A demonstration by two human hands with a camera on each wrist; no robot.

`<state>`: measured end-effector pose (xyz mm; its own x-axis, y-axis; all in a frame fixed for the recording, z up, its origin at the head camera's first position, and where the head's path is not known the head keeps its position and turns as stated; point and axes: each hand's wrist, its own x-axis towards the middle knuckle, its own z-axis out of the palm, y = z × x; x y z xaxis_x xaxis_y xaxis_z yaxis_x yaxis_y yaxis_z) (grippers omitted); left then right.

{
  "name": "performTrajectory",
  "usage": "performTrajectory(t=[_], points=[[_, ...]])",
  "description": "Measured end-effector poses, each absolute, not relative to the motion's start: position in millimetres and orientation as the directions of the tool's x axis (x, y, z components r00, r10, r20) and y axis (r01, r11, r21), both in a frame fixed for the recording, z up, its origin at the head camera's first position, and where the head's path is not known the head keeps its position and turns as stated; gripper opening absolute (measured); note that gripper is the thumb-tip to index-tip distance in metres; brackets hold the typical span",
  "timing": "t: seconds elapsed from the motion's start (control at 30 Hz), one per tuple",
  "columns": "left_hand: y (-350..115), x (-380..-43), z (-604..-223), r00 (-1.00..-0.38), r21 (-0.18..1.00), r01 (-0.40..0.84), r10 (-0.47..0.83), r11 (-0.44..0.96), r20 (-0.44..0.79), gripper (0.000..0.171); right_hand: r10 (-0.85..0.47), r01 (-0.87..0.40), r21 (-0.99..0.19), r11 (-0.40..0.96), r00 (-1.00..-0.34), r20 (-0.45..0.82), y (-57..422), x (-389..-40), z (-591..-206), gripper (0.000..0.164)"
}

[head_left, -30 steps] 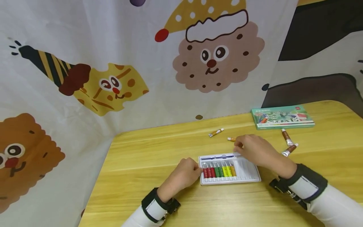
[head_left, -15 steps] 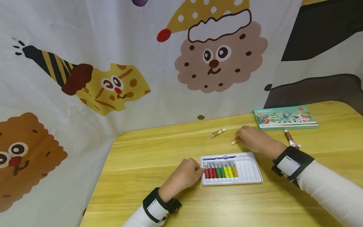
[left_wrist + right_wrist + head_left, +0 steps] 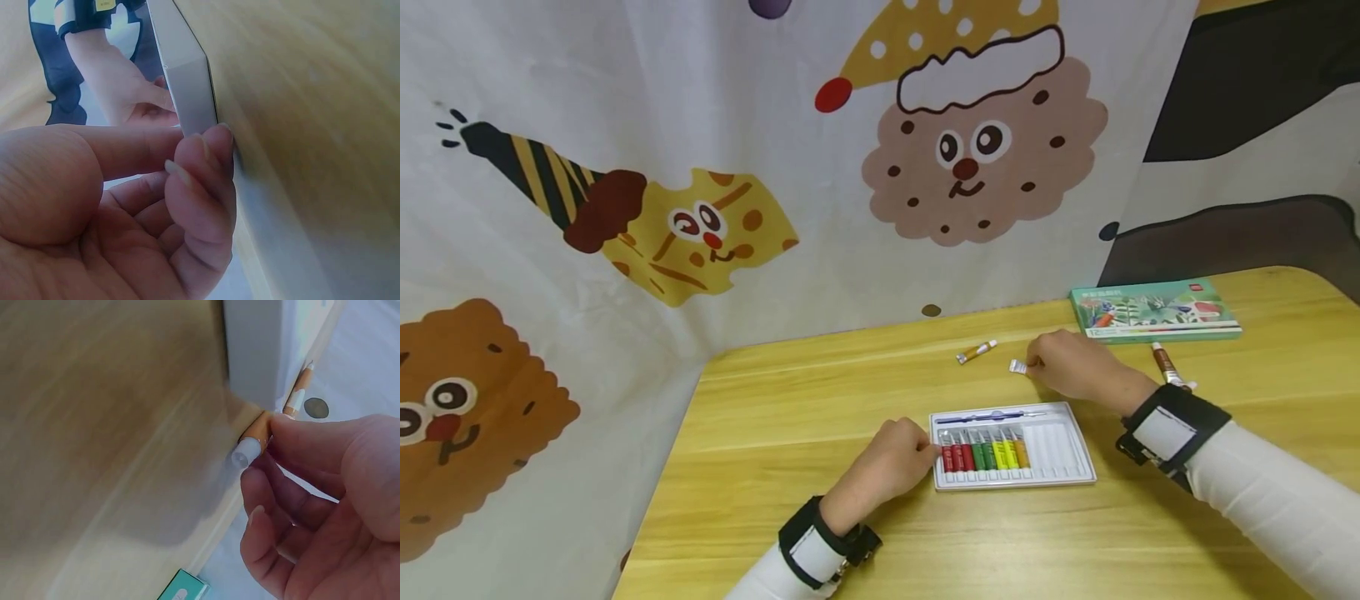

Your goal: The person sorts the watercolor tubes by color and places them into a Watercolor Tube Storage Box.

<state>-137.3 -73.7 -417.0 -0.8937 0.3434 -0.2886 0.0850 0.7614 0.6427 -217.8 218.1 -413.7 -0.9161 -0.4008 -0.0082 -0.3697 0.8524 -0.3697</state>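
My left hand (image 3: 887, 457) pinches the left edge of a white plastic tray (image 3: 1052, 450) between thumb and fingertips. Red, green, yellow and ochre paint tubes (image 3: 981, 452) fill the tray's left slots, and the right slots are bare. A thin blue paintbrush (image 3: 985, 417) lies along its far side. Behind the tray, my right hand (image 3: 1078, 367) pinches an ochre paint tube (image 3: 258, 433). In the right wrist view its white cap points out from the fingers, while in the head view its crimped end shows at the left.
Another ochre tube (image 3: 976, 352) lies near the table's back edge. To the right, a brown tube (image 3: 1165, 360) lies partly behind my right wrist. A green paint box (image 3: 1157, 312) rests at the back right, before a printed cloth (image 3: 820, 275).
My right hand has moved from the tray's far edge to the ochre tube and taken hold of it. The tube has turned, its crimped end now leftward. The left hand stays on the tray.
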Motion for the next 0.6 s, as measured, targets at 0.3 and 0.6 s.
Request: performTrajectory(t=[0.3,0.6], points=[[-73.9,-137.4,-416.9,-0.894,0.635,0.082,0.339,0.768,-0.295,0.045,-0.411,-0.369,-0.365,0.855,-0.91,-0.043,217.9,-218.2,-415.8,0.011],[-73.9,-137.0,-415.9,-0.898,0.639,0.083,0.336,0.765,-0.285,0.044,-0.394,-0.332,-0.46,0.824,-0.918,-0.044,216.6,-212.4,-407.4,0.014]])
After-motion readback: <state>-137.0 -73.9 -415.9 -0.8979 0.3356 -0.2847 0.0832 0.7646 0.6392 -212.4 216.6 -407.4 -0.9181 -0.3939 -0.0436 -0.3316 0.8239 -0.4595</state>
